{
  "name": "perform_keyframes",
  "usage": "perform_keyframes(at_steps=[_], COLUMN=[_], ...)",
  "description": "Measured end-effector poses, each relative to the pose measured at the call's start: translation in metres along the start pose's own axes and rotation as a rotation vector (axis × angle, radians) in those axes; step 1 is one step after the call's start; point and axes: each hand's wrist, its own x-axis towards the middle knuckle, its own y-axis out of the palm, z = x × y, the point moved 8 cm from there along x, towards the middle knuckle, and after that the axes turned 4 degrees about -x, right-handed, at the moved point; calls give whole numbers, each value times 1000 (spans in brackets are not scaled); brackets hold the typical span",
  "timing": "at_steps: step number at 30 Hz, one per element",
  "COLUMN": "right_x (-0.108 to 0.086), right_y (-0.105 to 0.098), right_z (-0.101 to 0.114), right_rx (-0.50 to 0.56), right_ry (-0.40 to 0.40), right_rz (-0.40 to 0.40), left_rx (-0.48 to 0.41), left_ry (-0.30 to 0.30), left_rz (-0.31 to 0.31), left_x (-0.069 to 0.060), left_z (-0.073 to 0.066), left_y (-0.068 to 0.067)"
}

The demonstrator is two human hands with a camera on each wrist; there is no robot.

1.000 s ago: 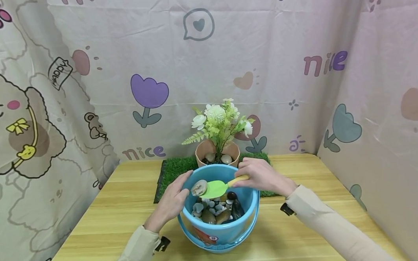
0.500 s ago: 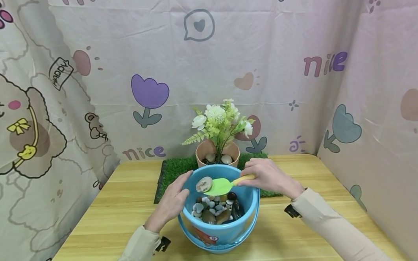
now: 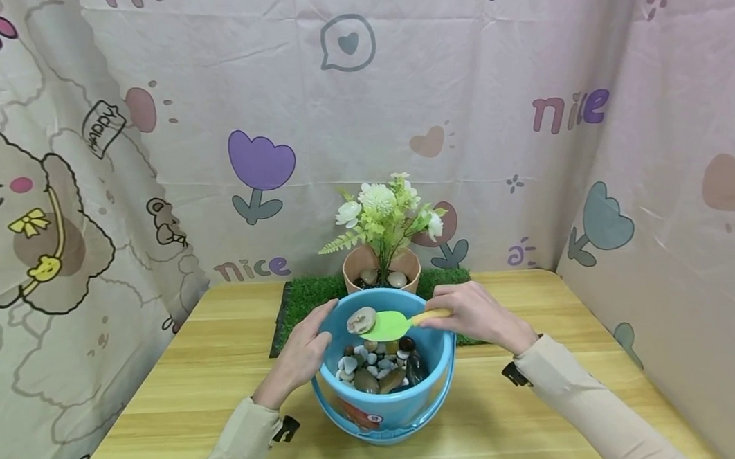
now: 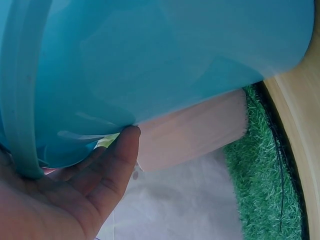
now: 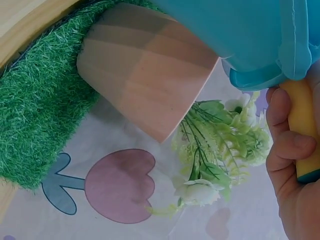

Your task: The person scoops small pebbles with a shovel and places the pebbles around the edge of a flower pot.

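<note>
In the head view a light blue bucket [image 3: 386,410] stands on the table, with pebbles and larger stones [image 3: 381,367] inside. My left hand [image 3: 302,351] grips its left rim, and in the left wrist view a finger [image 4: 122,160] lies against the outer wall. My right hand [image 3: 478,315] holds a small shovel by its yellow handle [image 5: 302,125]. The shovel's green blade [image 3: 386,327] is above the stones, within the bucket's mouth. A pale, rough stone [image 3: 362,320] sits at the blade's tip.
Behind the bucket, a peach flower pot [image 3: 352,268] with white flowers [image 3: 378,200] and pale stones stands on a green turf mat [image 3: 303,306]. Wooden table [image 3: 224,341] surface extends to both sides. Printed cloth [image 3: 362,119] hangs behind and at the sides.
The right hand has moved the shovel, with the pale stone on it, slightly right and away from the left rim, mostly in the first half second. The left hand and bucket hold their place.
</note>
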Motion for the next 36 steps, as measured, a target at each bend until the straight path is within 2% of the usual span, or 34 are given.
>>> perform_keyframes(at_steps=[8,15,27,36], right_x=[-2,-3,-4,-5], right_y=[1,4,2,0], right_z=[-2,-4,-1,-4], right_rx=[17,4,-17,10], right_ry=[1,20,-37,-30], right_rz=[-44,-32,-79,-105], left_rx=[-1,-6,-13,-15], left_ry=[-2,-8,-13,-12], left_rz=[0,5,0,-1], left_x=[1,0,-1,0], left_z=[1,2,2,1], left_y=[-1,-1,-1,-1])
